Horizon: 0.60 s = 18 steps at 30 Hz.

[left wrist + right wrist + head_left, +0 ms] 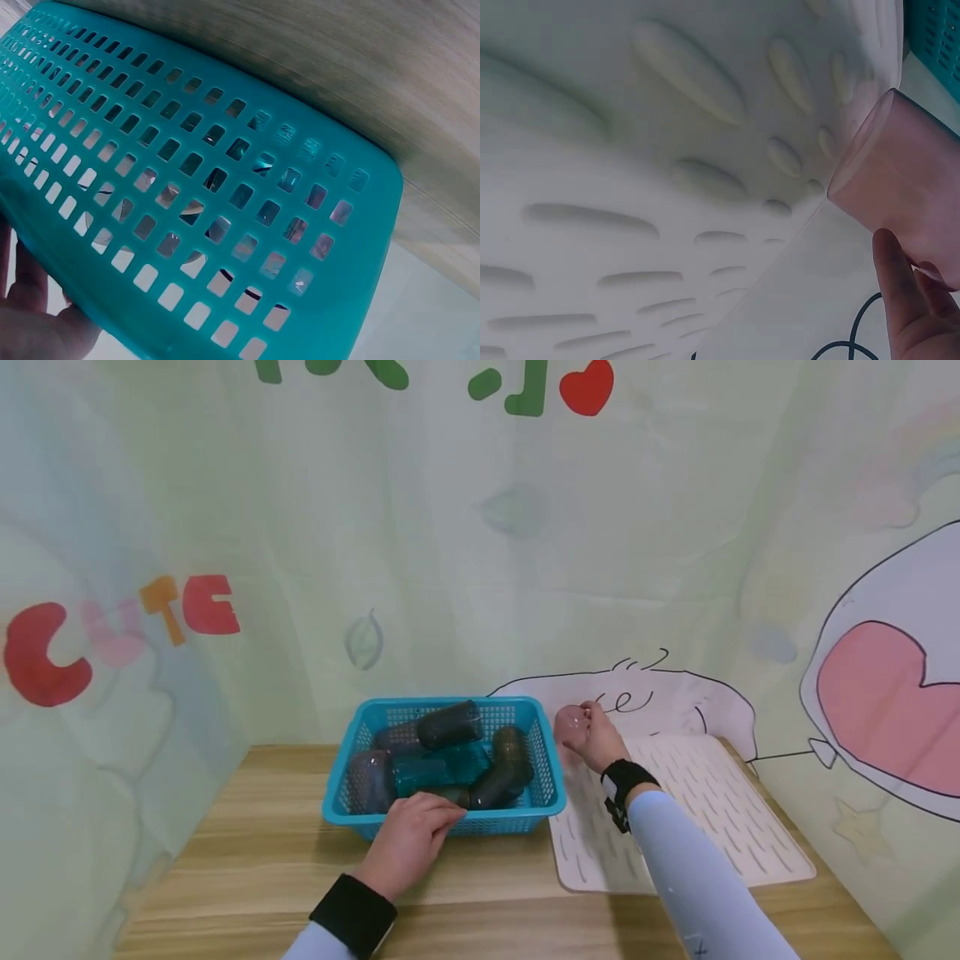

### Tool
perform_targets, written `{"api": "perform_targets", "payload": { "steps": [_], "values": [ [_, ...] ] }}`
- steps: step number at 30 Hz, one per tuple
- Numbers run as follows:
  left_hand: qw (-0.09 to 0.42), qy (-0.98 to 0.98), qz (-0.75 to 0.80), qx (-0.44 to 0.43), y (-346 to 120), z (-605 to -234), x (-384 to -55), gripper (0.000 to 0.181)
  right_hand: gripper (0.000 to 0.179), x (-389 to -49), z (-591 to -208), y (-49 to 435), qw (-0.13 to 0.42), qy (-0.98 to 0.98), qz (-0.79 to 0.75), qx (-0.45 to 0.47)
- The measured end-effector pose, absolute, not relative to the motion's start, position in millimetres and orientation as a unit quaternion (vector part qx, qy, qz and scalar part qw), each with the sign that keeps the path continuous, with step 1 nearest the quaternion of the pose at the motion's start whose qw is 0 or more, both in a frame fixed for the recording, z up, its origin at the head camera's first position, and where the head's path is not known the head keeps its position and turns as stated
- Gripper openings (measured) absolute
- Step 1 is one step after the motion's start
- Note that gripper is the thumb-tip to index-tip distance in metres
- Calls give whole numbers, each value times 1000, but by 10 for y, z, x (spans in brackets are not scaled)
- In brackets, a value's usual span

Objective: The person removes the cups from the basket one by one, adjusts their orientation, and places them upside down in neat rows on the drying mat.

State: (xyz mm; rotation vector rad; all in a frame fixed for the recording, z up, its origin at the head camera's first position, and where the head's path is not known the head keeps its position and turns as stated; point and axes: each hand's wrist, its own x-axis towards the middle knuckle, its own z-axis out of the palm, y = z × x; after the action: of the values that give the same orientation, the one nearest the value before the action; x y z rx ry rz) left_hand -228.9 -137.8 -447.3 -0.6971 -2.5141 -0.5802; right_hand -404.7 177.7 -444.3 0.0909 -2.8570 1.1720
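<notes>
My right hand [600, 743] holds a translucent pink cup [572, 724] over the far left corner of the white ridged mat [705, 810]. In the right wrist view the pink cup [904, 180] is tilted, one round end toward the mat, fingers along its side. My left hand [408, 839] grips the front rim of the blue perforated basket [517, 817] with bent fingers. Inside the basket lie several translucent cups: a dark grey cup [452, 725], a teal cup [420, 774], a purplish cup [371, 781] and a brownish cup [510, 747], partly overlapping.
The basket and mat stand side by side on a wooden table [262, 860]. A printed cloth backdrop [450, 568] rises right behind them and along both sides. The basket's right wall is close to the mat's left edge.
</notes>
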Motion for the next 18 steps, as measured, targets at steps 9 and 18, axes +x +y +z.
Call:
{"api": "perform_targets", "payload": {
  "steps": [9,18],
  "values": [
    [222,-915,-224,-250,-1377,-4459,-2276,22,82,-4122,-4522,1754,5,-917,398,11],
    [212,-915,-236,-248,-1392,-4464,-2280,21,89,-4146,-4562,1735,2,-916,402,3]
  ]
}}
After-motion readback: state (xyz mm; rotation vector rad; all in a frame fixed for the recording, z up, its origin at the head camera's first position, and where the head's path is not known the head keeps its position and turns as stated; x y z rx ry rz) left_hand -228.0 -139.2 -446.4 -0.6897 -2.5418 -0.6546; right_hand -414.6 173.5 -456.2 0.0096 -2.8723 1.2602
